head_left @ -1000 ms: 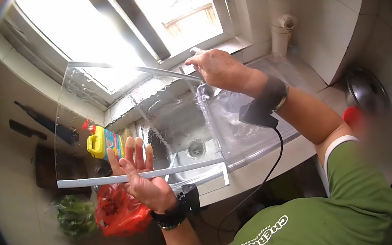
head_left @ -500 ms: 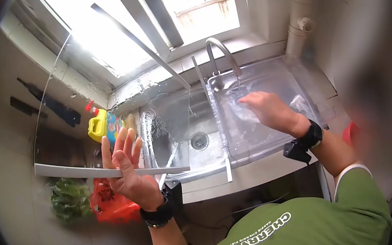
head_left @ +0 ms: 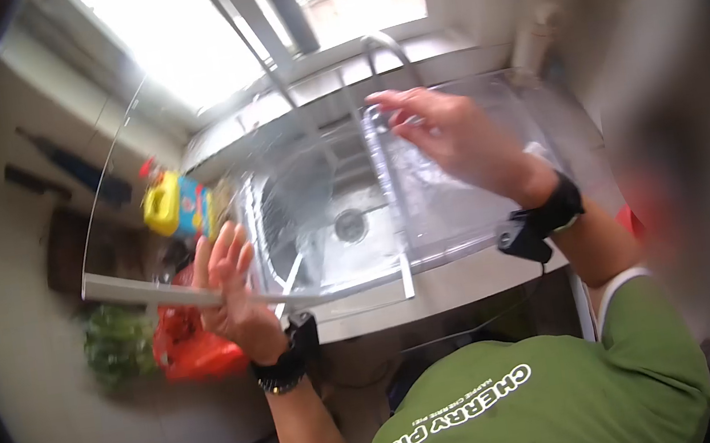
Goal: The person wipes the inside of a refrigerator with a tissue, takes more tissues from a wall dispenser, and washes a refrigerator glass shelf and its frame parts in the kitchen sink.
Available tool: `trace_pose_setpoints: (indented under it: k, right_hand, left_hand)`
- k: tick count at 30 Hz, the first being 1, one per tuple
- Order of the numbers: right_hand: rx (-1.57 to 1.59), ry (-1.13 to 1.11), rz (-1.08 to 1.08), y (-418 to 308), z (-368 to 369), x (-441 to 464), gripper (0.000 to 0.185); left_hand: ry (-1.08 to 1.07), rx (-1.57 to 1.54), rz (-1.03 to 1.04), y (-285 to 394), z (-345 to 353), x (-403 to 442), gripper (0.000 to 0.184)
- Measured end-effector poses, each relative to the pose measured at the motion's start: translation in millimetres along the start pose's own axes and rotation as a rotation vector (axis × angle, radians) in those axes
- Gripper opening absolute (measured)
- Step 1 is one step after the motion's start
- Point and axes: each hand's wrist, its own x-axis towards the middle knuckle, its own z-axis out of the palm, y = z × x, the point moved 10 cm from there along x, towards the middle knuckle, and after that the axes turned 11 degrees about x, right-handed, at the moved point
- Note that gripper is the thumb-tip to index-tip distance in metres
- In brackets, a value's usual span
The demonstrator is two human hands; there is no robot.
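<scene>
My left hand point(head_left: 240, 304) supports a large see-through panel point(head_left: 135, 291) by its pale lower edge strip. The thumb lies in front of the strip and the fingers point up. Water wets the panel, which slants over the left part of the metal sink point(head_left: 380, 238). Raised over the right part of the sink, my right hand point(head_left: 451, 133) has its fingers apart near the curved faucet point(head_left: 385, 41). Nothing shows in it, though motion blurs the fingertips, and whether they touch the faucet is unclear. The hand hides the end of the spout.
A yellow jug point(head_left: 163, 209) with a red cap stands left of the sink. Beside it are a red plastic bag point(head_left: 193, 350) and leafy greens point(head_left: 117, 344). Knives point(head_left: 36, 183) hang on the left wall. The window point(head_left: 362, 5) is behind the sink.
My right hand has risen from the water stream in the right basin toward the faucet. My left hand keeps its hold on the panel. The view has shifted slightly.
</scene>
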Motion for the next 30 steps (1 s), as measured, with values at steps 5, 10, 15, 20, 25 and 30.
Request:
trace_pose_setpoints:
  k: [5, 10, 15, 20, 25, 30]
  right_hand:
    - [-0.272, -0.197, -0.020, 8, 50, -20, 0.047]
    - [-0.089, 0.107, -0.080, -11, 29, 5, 0.061]
    - [0.085, 0.099, 0.041, -7, 11, 59, 0.082]
    - [0.285, -0.044, 0.042, -23, 27, 86, 0.077]
    - [0.514, -0.126, -0.006, -20, 38, 99, 0.034]
    - [0.757, 0.019, -0.036, -18, 49, 100, 0.023]
  left_hand:
    - [0.048, 0.010, -0.010, -14, -12, 6, 0.042]
    - [-0.129, -0.109, 0.113, -19, -19, 28, 0.042]
    - [-0.215, -0.186, 0.130, -12, -20, 51, 0.029]
    - [-0.353, -0.232, 0.263, -5, -24, 64, 0.024]
    - [-0.432, -0.309, 0.271, -13, -33, 82, 0.023]
    - [-0.489, -0.308, 0.232, -43, -34, 108, 0.023]
